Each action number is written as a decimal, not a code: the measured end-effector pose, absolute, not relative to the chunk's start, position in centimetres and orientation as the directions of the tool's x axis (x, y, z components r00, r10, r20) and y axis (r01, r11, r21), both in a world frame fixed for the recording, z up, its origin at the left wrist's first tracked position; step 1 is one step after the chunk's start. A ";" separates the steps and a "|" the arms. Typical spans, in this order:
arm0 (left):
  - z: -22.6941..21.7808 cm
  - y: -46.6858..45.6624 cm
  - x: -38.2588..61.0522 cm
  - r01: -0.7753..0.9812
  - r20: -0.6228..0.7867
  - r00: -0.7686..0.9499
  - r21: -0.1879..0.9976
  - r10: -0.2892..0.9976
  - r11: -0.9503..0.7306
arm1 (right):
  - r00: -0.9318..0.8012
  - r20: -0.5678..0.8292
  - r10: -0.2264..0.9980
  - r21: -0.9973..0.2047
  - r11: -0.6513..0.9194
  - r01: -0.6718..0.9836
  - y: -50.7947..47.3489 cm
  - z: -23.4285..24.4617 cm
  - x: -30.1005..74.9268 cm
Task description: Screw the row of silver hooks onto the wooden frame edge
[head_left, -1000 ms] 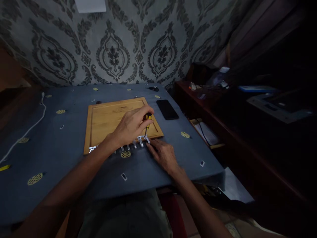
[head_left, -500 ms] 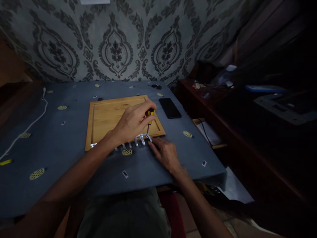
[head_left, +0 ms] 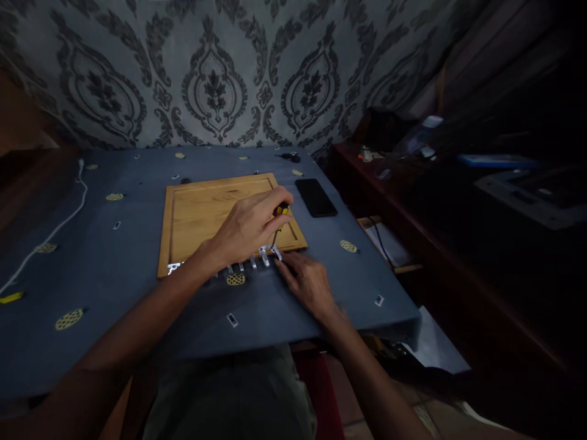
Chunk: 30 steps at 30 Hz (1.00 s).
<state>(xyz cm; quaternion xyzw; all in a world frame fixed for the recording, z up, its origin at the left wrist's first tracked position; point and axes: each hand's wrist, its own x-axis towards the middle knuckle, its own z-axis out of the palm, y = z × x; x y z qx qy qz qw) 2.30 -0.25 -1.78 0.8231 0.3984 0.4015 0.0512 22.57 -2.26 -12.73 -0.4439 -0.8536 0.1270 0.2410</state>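
My left hand (head_left: 250, 223) is closed around the yellow-and-black handle of a screwdriver (head_left: 282, 210). The screwdriver stands nearly upright, its shaft reaching down to the right end of a shiny metal hook rail (head_left: 265, 258). That rail lies along the near edge of a wooden board (head_left: 195, 211), several hooks jutting out over the tablecloth. My left wrist and forearm cover part of the rail. With its fingertips at the rightmost hook, my right hand (head_left: 306, 282) pinches the rail's end. Any screw under the tip is too small to make out.
A black phone (head_left: 316, 197) lies right of the board, with a small dark cabled object (head_left: 290, 157) behind it. A white cable (head_left: 59, 229) runs along the left of the patterned blue tablecloth (head_left: 137, 305). To the right stands a dark red desk (head_left: 367, 174) bearing a clear bottle (head_left: 419, 134).
The view has shifted very slightly. My left hand and the screwdriver handle have turned a little; the tip stays at the rail's right end. My right hand keeps its place.
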 end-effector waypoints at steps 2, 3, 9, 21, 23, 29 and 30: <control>-1.8 -0.3 2.3 0.607 0.621 0.367 0.404 0.693 -0.684 | -0.490 0.303 0.818 -0.429 0.576 0.696 -2.3 -12.7 22.6; -1.7 -0.3 2.3 0.607 0.619 0.369 0.404 0.693 -0.684 | -0.490 0.304 0.817 -0.427 0.576 0.697 -2.3 -12.7 22.6; -1.5 -0.4 2.3 0.643 0.598 0.385 0.373 0.703 -0.669 | -0.492 0.301 0.817 -0.429 0.577 0.695 -2.2 -12.8 22.7; -2.1 -0.5 2.8 0.563 0.653 0.376 0.403 0.658 -0.721 | -0.494 0.265 0.828 -0.429 0.560 0.709 -2.3 -12.6 22.7; -2.2 -0.5 2.9 0.568 0.666 0.357 0.402 0.655 -0.718 | -0.495 0.266 0.827 -0.426 0.561 0.710 -2.3 -12.6 22.7; -2.4 -0.1 2.8 0.546 0.709 0.325 0.399 0.625 -0.737 | -0.493 0.280 0.824 -0.421 0.567 0.708 -2.3 -12.8 22.6; -2.3 0.0 2.7 0.539 0.712 0.330 0.397 0.620 -0.743 | -0.494 0.284 0.822 -0.415 0.569 0.709 -2.3 -12.8 22.6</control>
